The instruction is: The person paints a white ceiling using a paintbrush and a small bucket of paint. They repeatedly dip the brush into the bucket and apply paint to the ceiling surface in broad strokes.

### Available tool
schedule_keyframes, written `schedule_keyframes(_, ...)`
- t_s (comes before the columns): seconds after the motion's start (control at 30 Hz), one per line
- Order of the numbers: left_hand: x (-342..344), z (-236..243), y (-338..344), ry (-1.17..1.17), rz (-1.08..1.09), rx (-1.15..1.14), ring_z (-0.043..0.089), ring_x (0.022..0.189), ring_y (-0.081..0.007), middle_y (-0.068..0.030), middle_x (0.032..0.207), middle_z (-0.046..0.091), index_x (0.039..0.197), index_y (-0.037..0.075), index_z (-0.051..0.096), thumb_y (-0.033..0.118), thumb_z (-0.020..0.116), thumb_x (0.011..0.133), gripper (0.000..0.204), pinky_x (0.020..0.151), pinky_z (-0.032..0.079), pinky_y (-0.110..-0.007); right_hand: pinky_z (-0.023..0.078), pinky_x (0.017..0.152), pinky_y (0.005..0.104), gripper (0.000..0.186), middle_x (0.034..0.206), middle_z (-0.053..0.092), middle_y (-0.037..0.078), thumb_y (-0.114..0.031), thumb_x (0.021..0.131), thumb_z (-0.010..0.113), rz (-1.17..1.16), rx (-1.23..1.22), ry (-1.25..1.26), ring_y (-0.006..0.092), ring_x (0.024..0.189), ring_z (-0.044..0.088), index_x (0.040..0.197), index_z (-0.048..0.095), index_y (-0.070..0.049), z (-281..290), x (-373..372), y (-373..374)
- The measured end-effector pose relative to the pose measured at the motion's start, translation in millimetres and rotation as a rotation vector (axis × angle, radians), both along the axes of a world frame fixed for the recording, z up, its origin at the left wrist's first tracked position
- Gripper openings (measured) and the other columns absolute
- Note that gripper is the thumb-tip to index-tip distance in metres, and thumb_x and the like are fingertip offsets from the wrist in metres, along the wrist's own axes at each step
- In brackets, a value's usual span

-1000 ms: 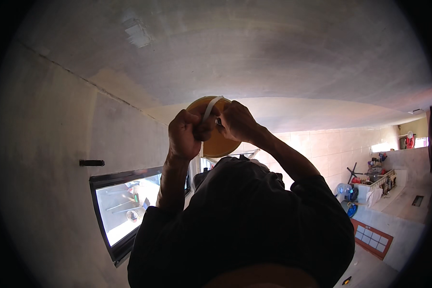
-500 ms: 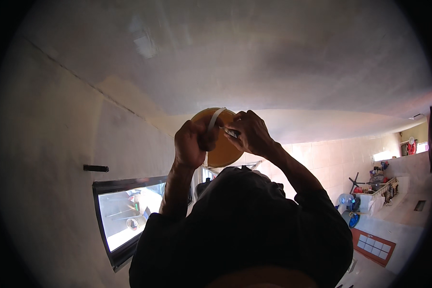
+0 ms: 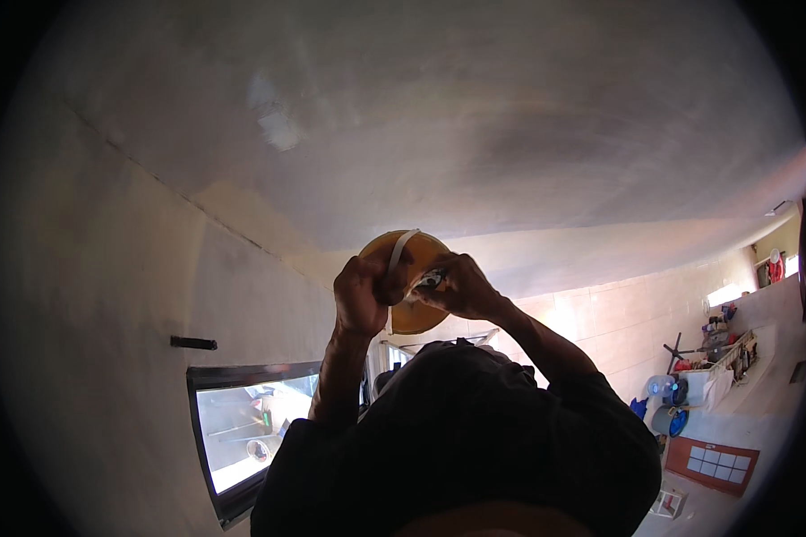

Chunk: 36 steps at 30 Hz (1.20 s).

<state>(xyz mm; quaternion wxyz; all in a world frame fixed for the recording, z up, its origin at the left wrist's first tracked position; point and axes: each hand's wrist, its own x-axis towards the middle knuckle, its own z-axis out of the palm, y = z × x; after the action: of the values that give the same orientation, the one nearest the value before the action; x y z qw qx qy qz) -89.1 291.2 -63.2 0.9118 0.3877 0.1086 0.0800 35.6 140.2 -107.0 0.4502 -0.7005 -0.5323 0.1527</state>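
Observation:
A shallow-looking round orange-tan thing (image 3: 412, 319) is in the middle, in front of my raised arms. A narrow pale strip (image 3: 404, 248) curves across it from the upper rim down to my left hand (image 3: 361, 295). The fingers of that hand are curled closed around the strip's lower part, overlapping the round thing's left side. My right hand (image 3: 466, 286), also closed, pinches a small dark and whitish item (image 3: 431, 278) in front of the round thing. Its kind is too small and shadowed to make out. The fingertips of both hands are close together.
A black-framed window (image 3: 269, 425) is at lower left, with a short dark bar (image 3: 193, 343) sticking out of the wall above it. A cluttered shelf (image 3: 721, 358), a water bottle (image 3: 661, 385) and a brown-red panelled door (image 3: 711, 465) are on the right.
The whole scene sits lower and slightly right in view. My right hand has turned and come lower beside the left, and more of the small item shows. My left hand keeps its grip.

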Motion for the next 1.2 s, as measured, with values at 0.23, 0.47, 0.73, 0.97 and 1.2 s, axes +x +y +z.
schedule_keyframes(0.23,-1,-5,2,0.008,-0.022,-0.022,0.026,0.051,-0.0065,0.0026,0.063,0.037,0.106,-0.005,0.056,0.032,0.041,0.078,0.049,0.045,0.022,-0.022,0.051,0.066,0.0342,0.022,0.082,0.066,0.009,-0.015,0.073,0.080,-0.023,0.058,-0.058,0.0231,0.073,0.065,0.092,0.073,-0.007,-6,0,2)
schedule_keyframes(0.47,-4,-3,-2,0.032,-0.057,0.050,0.029,0.049,-0.0071,0.0019,0.062,0.039,0.109,-0.007,0.055,0.037,0.036,0.080,0.056,0.045,0.023,-0.023,0.046,0.068,0.0357,0.034,0.080,0.064,0.006,-0.016,0.070,0.080,-0.138,0.171,-0.501,0.0219,0.081,0.061,0.101,0.068,-0.014,-13,11,-1)
schedule_keyframes(0.73,8,-1,6,0.001,-0.135,0.072,0.026,0.049,-0.0081,0.0021,0.061,0.038,0.115,-0.008,0.053,0.042,0.034,0.080,0.064,0.046,0.022,-0.024,0.049,0.070,0.0365,0.020,0.083,0.066,0.010,-0.017,0.073,0.079,-0.095,0.093,-0.124,0.0255,0.078,0.063,0.090,0.072,-0.008,2,15,-2)
schedule_keyframes(0.97,6,-1,2,0.016,-0.084,0.086,0.026,0.051,-0.0076,0.0025,0.062,0.034,0.110,-0.008,0.054,0.043,0.035,0.078,0.063,0.047,0.021,-0.024,0.051,0.071,0.0354,0.024,0.081,0.068,0.011,-0.015,0.073,0.079,-0.058,-0.105,0.251,0.0249,0.079,0.065,0.092,0.070,-0.003,6,2,4)
schedule_keyframes(1.2,3,-2,1,-0.015,-0.101,-0.031,0.024,0.049,-0.0066,0.0045,0.061,0.030,0.109,-0.009,0.054,0.040,0.039,0.079,0.059,0.046,0.021,-0.023,0.049,0.073,0.0365,0.030,0.079,0.069,0.007,-0.012,0.069,0.081,-0.113,0.240,-0.384,0.0242,0.084,0.065,0.095,0.069,-0.004,-11,14,0)
